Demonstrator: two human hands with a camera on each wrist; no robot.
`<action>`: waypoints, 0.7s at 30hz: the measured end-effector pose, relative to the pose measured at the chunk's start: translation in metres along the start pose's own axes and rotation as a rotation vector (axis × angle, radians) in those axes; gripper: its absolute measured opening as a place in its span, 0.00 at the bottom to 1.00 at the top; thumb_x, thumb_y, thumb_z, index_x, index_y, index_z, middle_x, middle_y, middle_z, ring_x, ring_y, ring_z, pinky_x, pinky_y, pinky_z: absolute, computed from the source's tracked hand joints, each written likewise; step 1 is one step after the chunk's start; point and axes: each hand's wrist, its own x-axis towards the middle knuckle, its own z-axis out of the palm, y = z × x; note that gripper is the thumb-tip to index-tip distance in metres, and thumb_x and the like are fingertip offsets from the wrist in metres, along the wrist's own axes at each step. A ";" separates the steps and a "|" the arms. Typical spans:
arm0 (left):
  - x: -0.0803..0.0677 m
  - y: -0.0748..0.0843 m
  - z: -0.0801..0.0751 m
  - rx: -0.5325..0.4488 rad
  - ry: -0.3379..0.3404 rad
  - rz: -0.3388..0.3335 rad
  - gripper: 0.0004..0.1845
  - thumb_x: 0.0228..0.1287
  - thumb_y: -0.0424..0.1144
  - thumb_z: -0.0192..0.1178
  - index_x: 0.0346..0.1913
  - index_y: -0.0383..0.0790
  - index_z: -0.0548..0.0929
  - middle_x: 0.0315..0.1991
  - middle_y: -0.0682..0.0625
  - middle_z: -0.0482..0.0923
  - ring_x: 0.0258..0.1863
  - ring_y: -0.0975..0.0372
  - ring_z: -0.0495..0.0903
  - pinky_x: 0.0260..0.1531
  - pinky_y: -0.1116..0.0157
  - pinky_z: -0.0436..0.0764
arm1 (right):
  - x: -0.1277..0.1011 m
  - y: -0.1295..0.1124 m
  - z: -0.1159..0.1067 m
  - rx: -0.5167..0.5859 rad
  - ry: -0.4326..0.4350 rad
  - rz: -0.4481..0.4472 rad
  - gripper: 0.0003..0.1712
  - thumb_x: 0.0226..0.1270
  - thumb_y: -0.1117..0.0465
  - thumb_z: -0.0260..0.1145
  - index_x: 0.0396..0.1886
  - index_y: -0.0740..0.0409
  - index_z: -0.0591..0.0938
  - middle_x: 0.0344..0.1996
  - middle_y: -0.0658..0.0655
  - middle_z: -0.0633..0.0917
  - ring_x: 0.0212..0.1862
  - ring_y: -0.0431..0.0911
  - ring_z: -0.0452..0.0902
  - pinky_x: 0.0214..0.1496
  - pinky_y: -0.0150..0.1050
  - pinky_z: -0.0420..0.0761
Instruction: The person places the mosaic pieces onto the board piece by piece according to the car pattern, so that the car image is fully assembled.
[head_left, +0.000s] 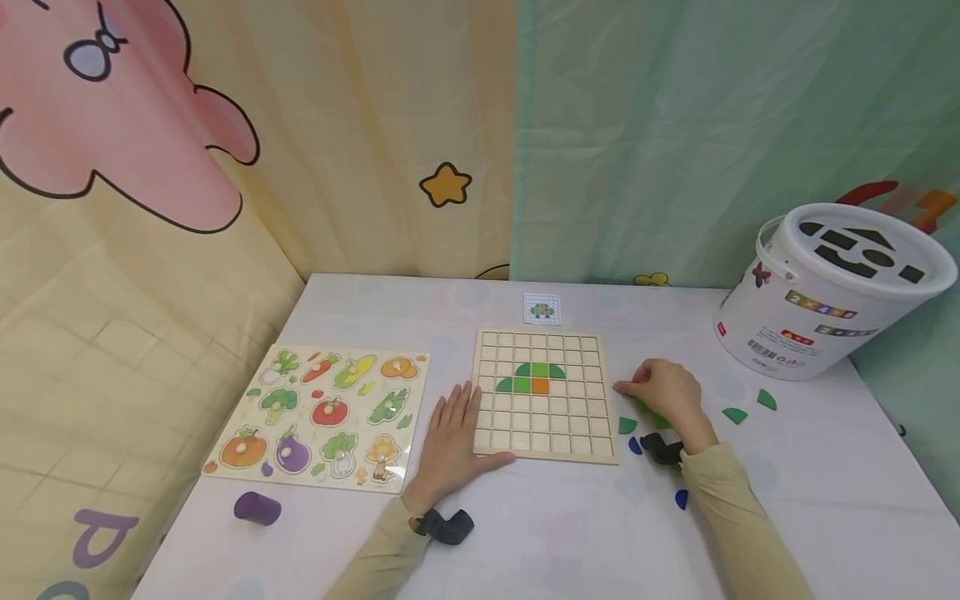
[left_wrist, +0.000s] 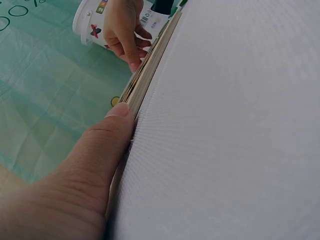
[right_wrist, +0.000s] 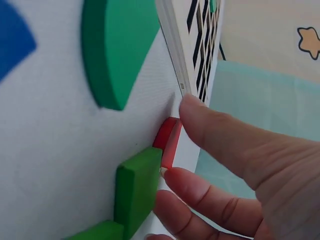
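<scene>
A wooden grid board (head_left: 543, 423) lies on the table, holding green square and quarter-round pieces and one orange square (head_left: 540, 386). My left hand (head_left: 450, 446) lies open along its left side, fingers straight and thumb at the front edge; in the left wrist view the thumb (left_wrist: 100, 150) presses against the wooden rim. Just beyond the board's right edge, my right hand (head_left: 663, 396) pinches a red piece (right_wrist: 169, 141) between thumb and index finger. Beside those fingers, in the right wrist view, are a green square block (right_wrist: 137, 192) and a darker green quarter-round (right_wrist: 117, 50).
A small pattern card (head_left: 542, 309) lies behind the board. On the left is a vegetable knob puzzle (head_left: 311, 417), with a purple cylinder (head_left: 257, 508) in front. A white bucket (head_left: 817, 308) stands at right. Loose green (head_left: 735, 415) and blue pieces (head_left: 681, 499) lie around the right arm.
</scene>
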 end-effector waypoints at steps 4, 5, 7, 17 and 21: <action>0.000 0.000 0.000 0.006 -0.004 0.000 0.61 0.48 0.78 0.51 0.74 0.35 0.51 0.74 0.42 0.45 0.73 0.53 0.39 0.69 0.55 0.38 | -0.001 0.000 0.000 -0.013 -0.010 0.007 0.19 0.57 0.51 0.72 0.30 0.64 0.79 0.22 0.57 0.78 0.27 0.51 0.71 0.29 0.40 0.69; 0.000 0.000 0.000 0.007 -0.001 0.001 0.61 0.48 0.78 0.51 0.74 0.35 0.51 0.74 0.42 0.45 0.73 0.53 0.40 0.69 0.55 0.38 | 0.000 0.001 0.000 -0.011 -0.011 0.002 0.18 0.58 0.52 0.72 0.31 0.64 0.79 0.23 0.57 0.78 0.28 0.51 0.71 0.29 0.41 0.70; 0.000 0.000 0.000 0.008 0.004 0.005 0.61 0.48 0.78 0.51 0.74 0.35 0.51 0.74 0.41 0.46 0.73 0.52 0.40 0.69 0.55 0.38 | 0.002 0.002 -0.001 -0.003 -0.017 -0.017 0.16 0.58 0.55 0.71 0.34 0.64 0.80 0.26 0.59 0.79 0.29 0.52 0.71 0.31 0.42 0.72; 0.000 0.001 -0.001 -0.004 0.003 0.006 0.61 0.48 0.78 0.51 0.74 0.34 0.52 0.74 0.41 0.46 0.73 0.51 0.41 0.69 0.55 0.39 | 0.008 0.008 -0.003 0.027 -0.033 -0.104 0.17 0.61 0.60 0.68 0.47 0.64 0.82 0.40 0.67 0.79 0.38 0.57 0.72 0.41 0.52 0.75; 0.000 0.000 0.000 -0.002 0.006 0.006 0.61 0.48 0.78 0.50 0.74 0.35 0.52 0.74 0.41 0.46 0.73 0.52 0.41 0.69 0.55 0.39 | 0.004 0.006 -0.004 0.025 0.017 -0.059 0.18 0.63 0.54 0.67 0.42 0.66 0.81 0.34 0.64 0.81 0.34 0.55 0.72 0.35 0.47 0.74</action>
